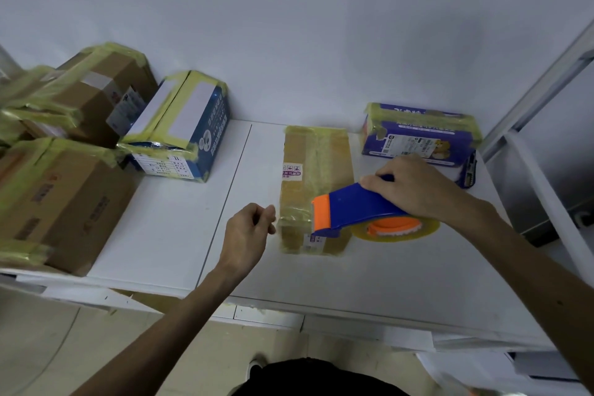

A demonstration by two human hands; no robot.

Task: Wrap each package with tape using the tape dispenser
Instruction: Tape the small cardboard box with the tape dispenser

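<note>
Gripping the dispenser (pixel 350 206) by its blue handle, the right hand (pixel 414 190) holds the orange blade end over the lower part of the package (pixel 316 170), which lies flat on the bench (pixel 180 235) at the centre of the frame. The left hand (pixel 249 231) sits just beside the package's left edge, fingers loosely curled, with nothing visible in them. Yellowish tape already covers much of the package. With no hand pressing it down, a pull on the dispenser could drag or lift the package instead of laying tape, and the strip might wrinkle. The blade is near the left fingers, so a quick sweep leftward risks a nick. Taped boxes (pixel 64 190) crowd the left of the frame, and a purple box (pixel 421 135) lies at upper right.
</note>
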